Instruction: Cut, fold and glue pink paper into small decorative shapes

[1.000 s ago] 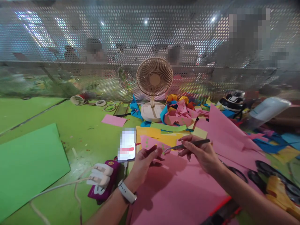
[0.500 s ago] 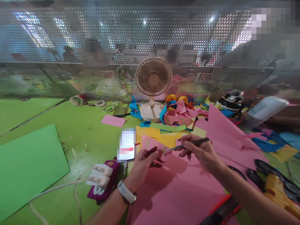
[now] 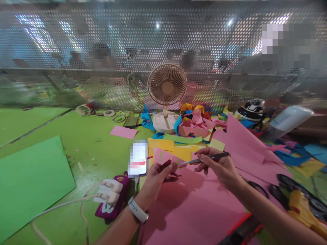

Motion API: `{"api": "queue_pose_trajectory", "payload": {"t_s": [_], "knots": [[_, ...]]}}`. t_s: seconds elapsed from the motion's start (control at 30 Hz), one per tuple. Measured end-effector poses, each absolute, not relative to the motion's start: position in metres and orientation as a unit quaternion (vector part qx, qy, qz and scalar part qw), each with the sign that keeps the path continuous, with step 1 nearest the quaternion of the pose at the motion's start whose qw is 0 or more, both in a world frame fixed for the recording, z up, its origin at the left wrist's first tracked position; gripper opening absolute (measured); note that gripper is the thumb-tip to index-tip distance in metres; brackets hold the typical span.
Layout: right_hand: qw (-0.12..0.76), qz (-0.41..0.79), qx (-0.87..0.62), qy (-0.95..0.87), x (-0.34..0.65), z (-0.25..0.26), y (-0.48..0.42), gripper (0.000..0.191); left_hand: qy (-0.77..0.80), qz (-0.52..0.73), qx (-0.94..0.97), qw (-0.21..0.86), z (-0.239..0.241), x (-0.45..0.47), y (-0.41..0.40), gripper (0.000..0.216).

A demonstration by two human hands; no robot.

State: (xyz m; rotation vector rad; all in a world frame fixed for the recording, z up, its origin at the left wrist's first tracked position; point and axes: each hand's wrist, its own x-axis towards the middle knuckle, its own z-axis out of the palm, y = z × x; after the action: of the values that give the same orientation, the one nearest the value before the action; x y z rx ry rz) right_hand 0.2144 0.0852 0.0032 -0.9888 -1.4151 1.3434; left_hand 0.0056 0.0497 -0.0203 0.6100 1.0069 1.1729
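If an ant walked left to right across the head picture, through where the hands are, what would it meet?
Big green paper sheet, two white plastic plugs, bright-screened rectangular phone, left hand holding a pink paper piece with green dots, right hand holding slim dark metal tweezers.

Left hand (image 3: 158,175), white strap (image 3: 138,210) at wrist: pinches green-dotted pink paper (image 3: 165,156). Right hand (image 3: 217,165): holds dark tweezers (image 3: 220,155), tips directed left, close to left fingertips. Large pink sheet (image 3: 199,211) beneath both hands. Lit phone (image 3: 138,158) left of paper, on green desk (image 3: 94,139). Fan (image 3: 168,87) upright at far side, perforated panel (image 3: 217,44) behind; folded paper scraps (image 3: 195,124) heaped beside its base.
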Motion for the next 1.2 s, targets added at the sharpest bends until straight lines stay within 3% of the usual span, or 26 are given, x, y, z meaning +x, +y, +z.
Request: {"api": "queue_pose_trajectory", "payload": {"t_s": [0.73,0.9,1.0,1.2], "knots": [[0.457,0.509,-0.406,-0.606,0.213,0.005,0.077,0.024,0.427,0.501,0.373,0.654,-0.026,0.004,0.051,0.03],[0.517,0.491,-0.384,-0.587,0.218,0.008,0.081,0.02,0.416,0.517,0.364,0.654,-0.031,0.003,0.051,0.033],[0.54,0.472,-0.373,-0.588,0.216,0.008,0.084,0.027,0.407,0.518,0.376,0.651,-0.032,0.003,0.051,0.032],[0.4,0.4,-0.375,-0.734,0.203,-0.006,0.082,0.022,0.38,0.507,0.419,0.65,-0.022,0.007,0.048,0.029]]}}
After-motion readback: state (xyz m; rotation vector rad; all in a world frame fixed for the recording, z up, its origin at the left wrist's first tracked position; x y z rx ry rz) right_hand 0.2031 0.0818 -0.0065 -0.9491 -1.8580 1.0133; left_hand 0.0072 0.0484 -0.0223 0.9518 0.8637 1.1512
